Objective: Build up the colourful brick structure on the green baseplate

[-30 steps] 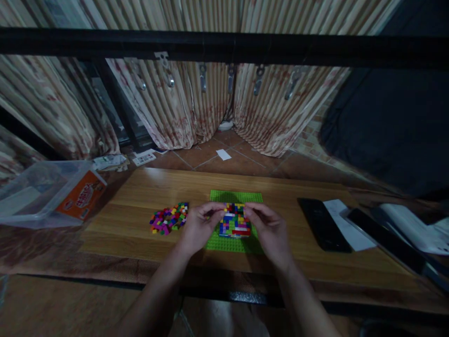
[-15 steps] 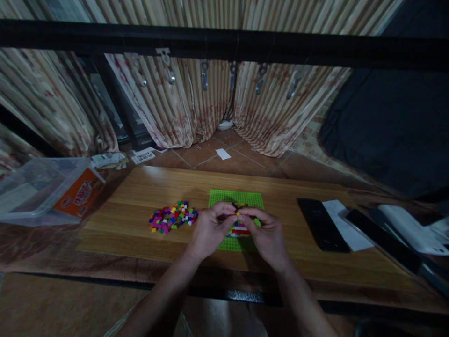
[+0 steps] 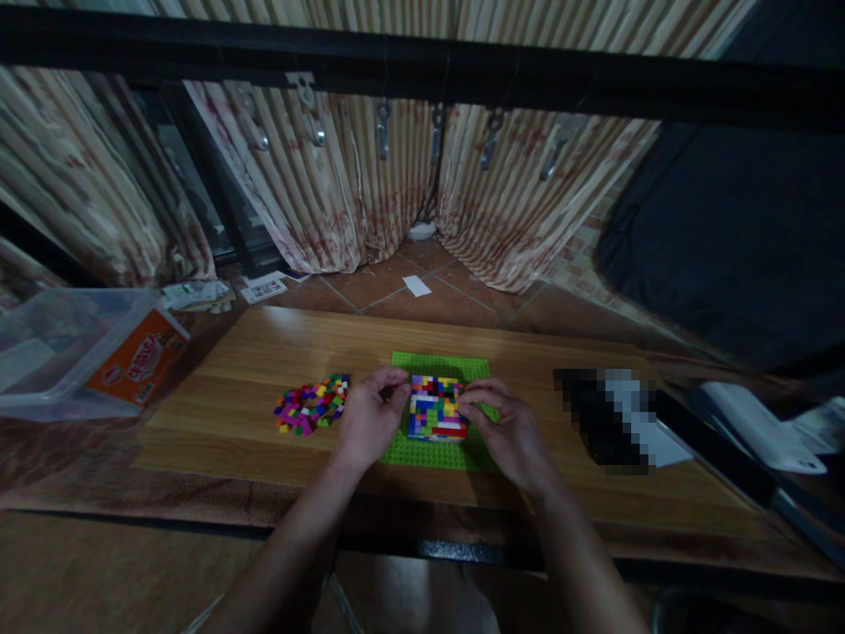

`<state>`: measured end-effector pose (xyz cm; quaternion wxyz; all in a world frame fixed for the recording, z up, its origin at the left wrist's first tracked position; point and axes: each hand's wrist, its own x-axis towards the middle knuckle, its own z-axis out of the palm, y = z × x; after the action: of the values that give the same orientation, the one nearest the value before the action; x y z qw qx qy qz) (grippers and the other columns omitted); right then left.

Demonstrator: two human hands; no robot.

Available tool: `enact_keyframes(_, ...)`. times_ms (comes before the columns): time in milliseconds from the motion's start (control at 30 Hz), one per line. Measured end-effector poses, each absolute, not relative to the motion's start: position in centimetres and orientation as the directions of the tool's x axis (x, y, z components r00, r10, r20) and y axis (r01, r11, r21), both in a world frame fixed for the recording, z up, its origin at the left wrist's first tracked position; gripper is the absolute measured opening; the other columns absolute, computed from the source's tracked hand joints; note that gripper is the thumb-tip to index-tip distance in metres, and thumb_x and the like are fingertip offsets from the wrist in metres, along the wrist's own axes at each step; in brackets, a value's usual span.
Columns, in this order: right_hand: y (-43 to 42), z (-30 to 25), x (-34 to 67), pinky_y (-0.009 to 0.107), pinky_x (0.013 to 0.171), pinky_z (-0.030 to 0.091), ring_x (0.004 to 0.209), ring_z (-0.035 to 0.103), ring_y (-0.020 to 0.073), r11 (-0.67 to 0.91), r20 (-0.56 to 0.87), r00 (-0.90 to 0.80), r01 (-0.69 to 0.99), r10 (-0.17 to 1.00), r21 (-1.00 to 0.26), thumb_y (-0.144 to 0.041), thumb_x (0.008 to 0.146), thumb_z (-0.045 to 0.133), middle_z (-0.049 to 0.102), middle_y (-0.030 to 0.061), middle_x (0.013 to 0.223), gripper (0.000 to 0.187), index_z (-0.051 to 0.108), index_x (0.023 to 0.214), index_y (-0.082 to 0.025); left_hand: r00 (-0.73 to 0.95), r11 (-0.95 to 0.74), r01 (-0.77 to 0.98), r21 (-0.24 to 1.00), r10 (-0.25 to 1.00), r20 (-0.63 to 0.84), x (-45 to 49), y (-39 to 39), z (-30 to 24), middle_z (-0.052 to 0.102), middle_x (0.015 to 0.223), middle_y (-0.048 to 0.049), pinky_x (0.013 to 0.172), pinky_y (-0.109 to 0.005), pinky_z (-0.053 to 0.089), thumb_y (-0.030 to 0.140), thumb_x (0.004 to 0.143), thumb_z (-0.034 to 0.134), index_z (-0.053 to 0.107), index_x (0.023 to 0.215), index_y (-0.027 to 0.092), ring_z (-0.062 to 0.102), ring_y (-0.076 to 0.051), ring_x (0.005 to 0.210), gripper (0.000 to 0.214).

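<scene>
Over a green studded plastic baseplate (image 3: 432, 454), left hand (image 3: 367, 416) and right hand (image 3: 510, 433) flank a boxy multicoloured plastic-brick block (image 3: 434, 409), curled fingers' hold unclear; uneven pressure could split it.

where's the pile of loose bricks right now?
In the head view, the pile of loose bricks lies on the wooden table, left of the green baseplate and just left of the left hand.

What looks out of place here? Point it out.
A white slip of paper lies on the tiled floor beyond the wooden tabletop, perhaps dropped. Blocky pixelation also obscures a flat black object on the tabletop's right side.
</scene>
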<state>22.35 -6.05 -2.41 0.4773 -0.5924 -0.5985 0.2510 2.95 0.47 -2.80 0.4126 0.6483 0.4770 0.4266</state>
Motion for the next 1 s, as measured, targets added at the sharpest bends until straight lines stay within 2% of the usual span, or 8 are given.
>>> enact_keyframes(433,-6.1,-2.7,22.4,0.036,0.088,0.044,0.092,0.06,0.0201,0.165,0.286,0.133,0.565,0.949,-0.808,-0.032,0.085,0.059,0.063,0.0022,0.096,0.013,0.071,0.079,-0.028,0.221,-0.189,0.337,0.922,0.968,0.118,3.0,0.4,-2.9,0.072,0.092,-0.0055,0.079,-0.03,0.052,0.025,0.081,0.057,0.066,0.094,0.017,0.067,-0.017,0.083,0.017)
enact_keyframes(567,-5.9,-3.0,22.3,0.036,0.086,0.045,0.093,0.06,0.02,0.17,0.289,0.144,0.54,0.946,-0.825,-0.032,0.083,0.061,0.062,0.003,0.096,0.013,0.071,0.078,-0.026,0.219,-0.186,0.359,0.915,0.969,0.111,3.0,0.4,-3.2,0.072,0.092,-0.0055,0.079,-0.03,0.052,0.025,0.081,0.056,0.066,0.094,0.017,0.067,-0.017,0.083,0.018)
enact_keyframes(700,-5.7,-3.6,22.2,0.035,0.082,0.046,0.09,0.06,0.0207,0.112,0.22,0.227,0.411,0.949,-0.905,-0.035,0.076,0.069,0.063,0.0035,0.094,0.012,0.07,0.075,-0.023,0.222,-0.193,0.38,0.905,0.968,0.113,3.1,0.4,-3.1,0.072,0.092,-0.0048,0.079,-0.029,0.052,0.025,0.082,0.055,0.066,0.095,0.017,0.067,-0.017,0.083,0.019)
enact_keyframes(800,-5.6,-3.7,22.0,0.033,0.074,0.047,0.079,0.06,0.0189,0.003,0.065,0.283,0.212,0.957,-0.977,-0.038,0.069,0.075,0.065,0.0022,0.084,0.021,0.067,0.079,-0.022,0.227,-0.188,0.396,0.899,0.968,0.103,3.2,0.2,-2.7,0.073,0.091,-0.005,0.075,-0.028,0.052,0.024,0.082,0.055,0.067,0.094,0.017,0.067,-0.017,0.08,0.018)
enact_keyframes(900,-5.5,-3.8,21.9,0.031,0.069,0.047,0.072,0.06,0.0174,-0.079,-0.063,0.31,0.039,0.949,-0.996,-0.039,0.061,0.081,0.066,0.0005,0.078,0.032,0.064,0.081,-0.021,0.22,-0.187,0.403,0.896,0.97,0.103,3.3,-0.1,-2.4,0.073,0.087,-0.0051,0.071,-0.027,0.052,0.023,0.082,0.054,0.068,0.091,0.017,0.067,-0.017,0.076,0.018)
enact_keyframes(1000,-5.3,-4.1,21.9,0.031,0.068,0.047,0.071,0.06,0.0175,-0.098,-0.109,0.307,-0.052,0.946,-0.994,-0.038,0.055,0.084,0.066,0.0,0.077,0.037,0.064,0.081,-0.021,0.207,-0.192,0.395,0.898,0.971,0.117,3.5,-0.3,-2.5,0.073,0.086,-0.0051,0.068,-0.026,0.051,0.023,0.082,0.054,0.069,0.09,0.016,0.067,-0.017,0.075,0.018)
